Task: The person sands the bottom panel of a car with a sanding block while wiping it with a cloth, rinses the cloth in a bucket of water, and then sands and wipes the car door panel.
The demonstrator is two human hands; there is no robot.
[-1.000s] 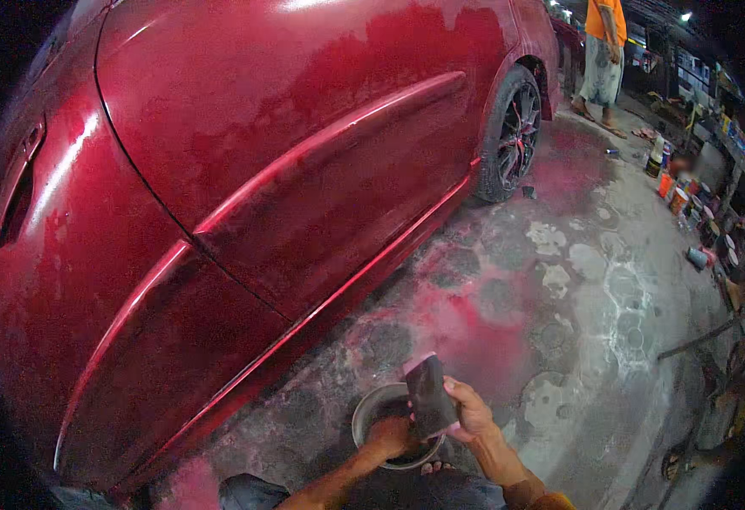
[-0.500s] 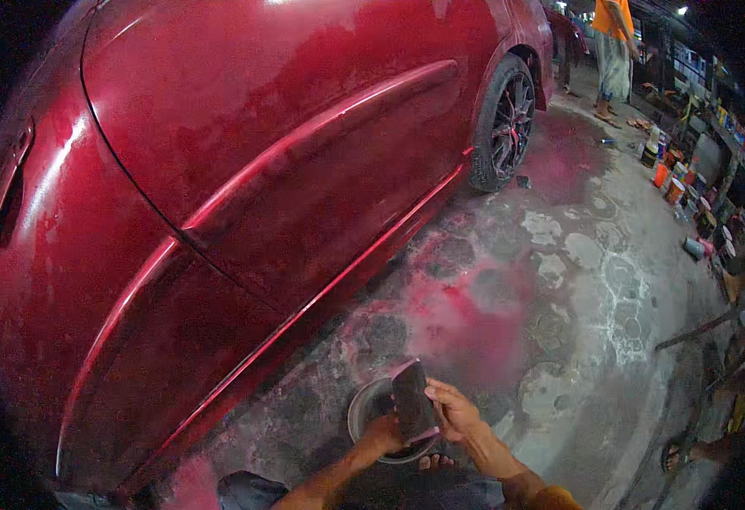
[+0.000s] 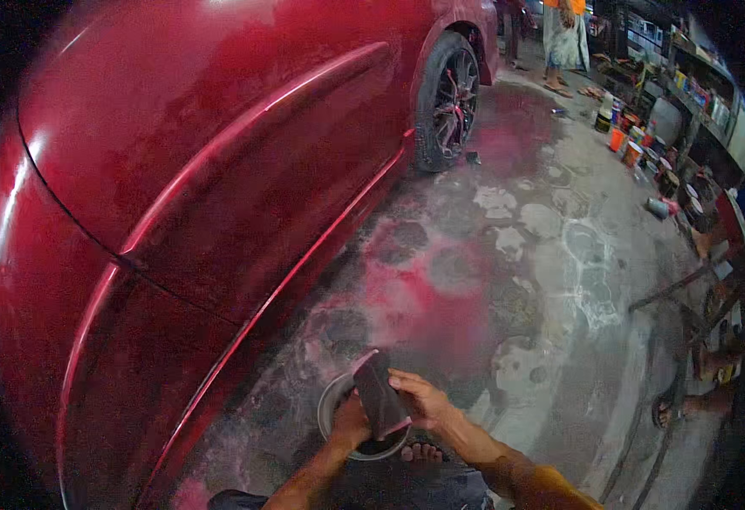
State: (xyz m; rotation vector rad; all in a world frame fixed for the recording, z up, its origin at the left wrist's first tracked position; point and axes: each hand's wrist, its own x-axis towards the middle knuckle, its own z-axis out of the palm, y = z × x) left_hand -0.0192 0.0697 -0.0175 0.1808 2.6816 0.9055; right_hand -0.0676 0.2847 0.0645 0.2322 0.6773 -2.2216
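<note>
Dark sanding sheet (image 3: 380, 393) upright, leaning left, gripped by left hand (image 3: 351, 421), right hand (image 3: 421, 399)

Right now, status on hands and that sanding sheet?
Both hands, left and right, grip dark sanding sheet over round bowl. Red car panel alongside, untouched.

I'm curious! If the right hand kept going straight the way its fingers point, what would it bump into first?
The right hand points left, already touching the dark folded sheet. Past that, probably the left hand, then the red car, though depth is unclear.
</note>
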